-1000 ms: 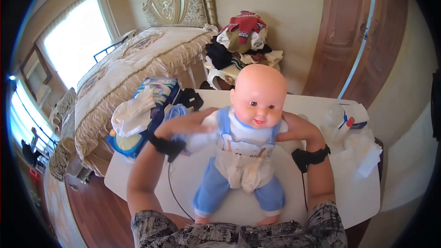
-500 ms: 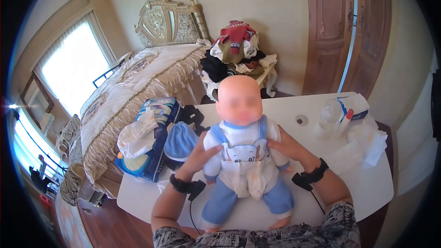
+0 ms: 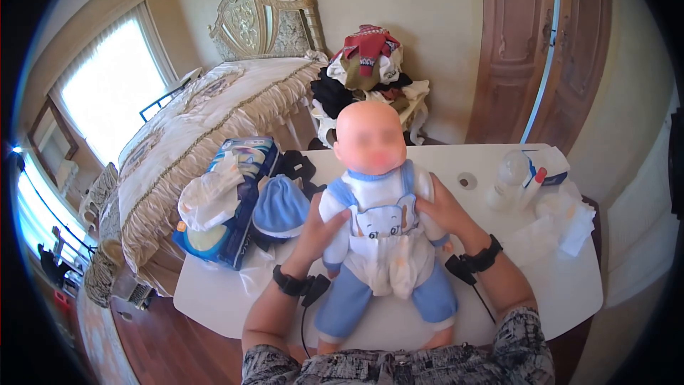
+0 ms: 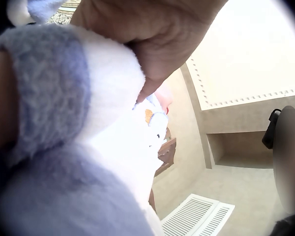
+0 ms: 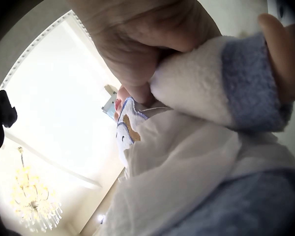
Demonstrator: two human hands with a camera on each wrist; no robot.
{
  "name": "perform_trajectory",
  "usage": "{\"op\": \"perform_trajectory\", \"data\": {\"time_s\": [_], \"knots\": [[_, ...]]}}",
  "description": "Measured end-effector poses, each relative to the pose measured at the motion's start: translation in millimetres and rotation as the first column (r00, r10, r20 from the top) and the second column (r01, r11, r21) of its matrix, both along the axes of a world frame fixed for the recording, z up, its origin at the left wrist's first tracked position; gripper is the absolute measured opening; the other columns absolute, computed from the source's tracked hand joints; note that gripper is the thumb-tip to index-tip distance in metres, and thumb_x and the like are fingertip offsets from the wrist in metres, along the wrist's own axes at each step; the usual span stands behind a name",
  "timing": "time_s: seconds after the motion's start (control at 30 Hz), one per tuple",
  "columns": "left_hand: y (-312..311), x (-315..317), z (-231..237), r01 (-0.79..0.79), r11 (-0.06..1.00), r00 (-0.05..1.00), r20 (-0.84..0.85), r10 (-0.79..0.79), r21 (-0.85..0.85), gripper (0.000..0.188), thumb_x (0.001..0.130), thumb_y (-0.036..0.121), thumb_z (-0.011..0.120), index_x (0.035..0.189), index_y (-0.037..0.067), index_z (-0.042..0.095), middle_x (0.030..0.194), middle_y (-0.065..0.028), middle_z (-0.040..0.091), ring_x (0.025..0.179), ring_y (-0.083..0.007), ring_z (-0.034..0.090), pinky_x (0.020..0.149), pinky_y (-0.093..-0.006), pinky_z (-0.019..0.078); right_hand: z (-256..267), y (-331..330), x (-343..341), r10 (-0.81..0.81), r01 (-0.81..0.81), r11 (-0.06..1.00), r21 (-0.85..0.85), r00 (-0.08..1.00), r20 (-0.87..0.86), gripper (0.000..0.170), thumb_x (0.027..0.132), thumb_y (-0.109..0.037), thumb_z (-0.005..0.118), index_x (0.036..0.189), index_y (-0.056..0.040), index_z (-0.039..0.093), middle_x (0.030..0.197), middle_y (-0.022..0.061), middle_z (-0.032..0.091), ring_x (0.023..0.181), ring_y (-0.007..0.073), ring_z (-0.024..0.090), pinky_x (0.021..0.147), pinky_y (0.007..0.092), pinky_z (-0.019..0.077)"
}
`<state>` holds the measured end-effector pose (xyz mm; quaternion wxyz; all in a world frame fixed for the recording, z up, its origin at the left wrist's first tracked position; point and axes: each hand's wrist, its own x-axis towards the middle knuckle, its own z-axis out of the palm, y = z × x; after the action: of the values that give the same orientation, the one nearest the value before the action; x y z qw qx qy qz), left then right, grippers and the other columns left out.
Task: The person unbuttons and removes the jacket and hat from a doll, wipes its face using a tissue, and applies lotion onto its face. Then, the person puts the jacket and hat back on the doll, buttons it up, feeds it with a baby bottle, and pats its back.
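Observation:
A baby doll (image 3: 377, 192) in a white top and blue overalls sits upright on the white table (image 3: 491, 299), facing me. An off-white diaper (image 3: 392, 264) is round its hips, outside the clothes. My left hand (image 3: 318, 232) grips one side of the doll's chest, thumb on the front bib. On the other side my right hand (image 3: 445, 210) holds the chest the same way, its fingers hidden behind the doll. In the right wrist view the doll's white and blue sleeve (image 5: 206, 78) lies against that hand. A blue knit hat (image 3: 280, 207) lies near my left hand.
Left on the table is a blue diaper pack (image 3: 242, 164) with a white cloth (image 3: 212, 196) on top. At the right stand a clear bottle (image 3: 504, 182), a box (image 3: 552, 164) and crumpled white wipes (image 3: 570, 221). Beyond are a bed (image 3: 214, 107) and piled clothes (image 3: 367, 64).
The doll has come down and back from nearer my head, its diapered lap staying low. My left hand has moved in from the doll's shoulder to its chest, uncovering the blue hat.

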<state>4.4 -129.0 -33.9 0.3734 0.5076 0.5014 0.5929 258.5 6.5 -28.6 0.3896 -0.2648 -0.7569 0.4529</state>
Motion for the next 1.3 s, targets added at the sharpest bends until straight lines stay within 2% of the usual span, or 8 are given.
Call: {"op": "perform_trajectory", "data": {"time_s": [0.27,0.43,0.6,0.7,0.8,0.9,1.0,1.3], "knots": [[4,14,0,-0.135,0.99,0.987,0.092,0.131,0.047,0.048,0.09,0.021,0.067,0.123,-0.001,0.041,0.112,-0.01,0.054,0.1,-0.0151,0.054,0.086,-0.0302,0.0469,4,37,-19,0.013,-0.014,0.999,0.037,1.0,0.024,0.056,0.084,-0.025,0.067,0.128,0.0013,0.046,0.118,0.0161,0.061,0.108,0.0223,0.06,0.092,0.0341,0.0467],[-1,26,-3,-0.169,0.986,0.968,0.193,0.163,0.014,0.046,0.094,0.027,0.063,0.126,0.004,0.038,0.113,-0.0085,0.054,0.104,-0.0166,0.055,0.09,-0.0328,0.0469,20,51,-30,0.101,-0.101,0.995,-0.004,0.987,0.125,0.053,0.088,-0.016,0.062,0.134,0.0011,0.043,0.127,0.0131,0.056,0.116,0.0194,0.054,0.1,0.0324,0.0421],[-18,50,12,-0.124,0.987,0.898,0.413,0.155,-0.102,0.041,0.097,0.027,0.059,0.126,0.006,0.038,0.12,-0.0092,0.052,0.108,-0.0188,0.054,0.093,-0.0356,0.0469,22,57,-37,0.132,-0.122,0.99,-0.072,0.978,0.159,0.05,0.09,-0.018,0.061,0.134,0.0013,0.045,0.128,0.0148,0.057,0.116,0.0212,0.054,0.101,0.0326,0.0421],[-31,62,17,-0.116,0.992,0.86,0.494,0.128,-0.055,0.039,0.097,0.022,0.057,0.126,0.006,0.039,0.122,-0.0097,0.052,0.111,-0.0197,0.054,0.097,-0.037,0.0449,21,54,-37,0.169,-0.152,0.983,-0.103,0.97,0.174,0.05,0.09,-0.017,0.061,0.134,0.0007,0.046,0.127,0.0148,0.058,0.115,0.0213,0.055,0.1,0.0328,0.0431],[-49,72,23,-0.089,0.996,0.835,0.543,0.092,-0.032,0.05,0.095,0.02,0.06,0.131,0.002,0.031,0.122,-0.0132,0.05,0.111,-0.0217,0.054,0.096,-0.0372,0.0461,22,52,-34,0.22,-0.2,0.973,-0.116,0.954,0.204,0.053,0.088,-0.019,0.063,0.136,-0.001,0.046,0.126,0.0152,0.059,0.114,0.0211,0.056,0.098,0.0324,0.0443],[-69,74,20,-0.043,0.993,0.821,0.563,0.096,-0.106,0.039,0.096,0.017,0.054,0.128,0.006,0.036,0.124,-0.0104,0.051,0.114,-0.0231,0.053,0.099,-0.0403,0.0442,28,43,-29,0.302,-0.281,0.953,-0.112,0.913,0.274,0.054,0.089,-0.02,0.062,0.136,-0.002,0.045,0.127,0.0146,0.058,0.116,0.0209,0.055,0.099,0.0323,0.0435],[-80,77,20,-0.012,0.982,0.789,0.601,0.124,-0.188,0.041,0.096,0.02,0.055,0.129,0.006,0.035,0.123,-0.0108,0.051,0.113,-0.0238,0.054,0.099,-0.0428,0.0452,31,41,-32,0.365,-0.339,0.931,-0.137,0.855,0.369,0.053,0.089,-0.023,0.06,0.136,-0.0023,0.046,0.13,0.0138,0.057,0.119,0.0213,0.053,0.102,0.0324,0.0407],[-92,71,-1,0.07,0.945,0.679,0.71,0.189,-0.319,0.044,0.094,0.023,0.054,0.13,0.006,0.035,0.119,-0.0115,0.053,0.108,-0.0247,0.058,0.096,-0.0435,0.048,25,46,-51,0.448,-0.43,0.888,-0.164,0.723,0.525,0.049,0.089,-0.033,0.06,0.13,-0.0053,0.052,0.122,0.0125,0.061,0.109,0.0195,0.058,0.091,0.0327,0.0473]]}}
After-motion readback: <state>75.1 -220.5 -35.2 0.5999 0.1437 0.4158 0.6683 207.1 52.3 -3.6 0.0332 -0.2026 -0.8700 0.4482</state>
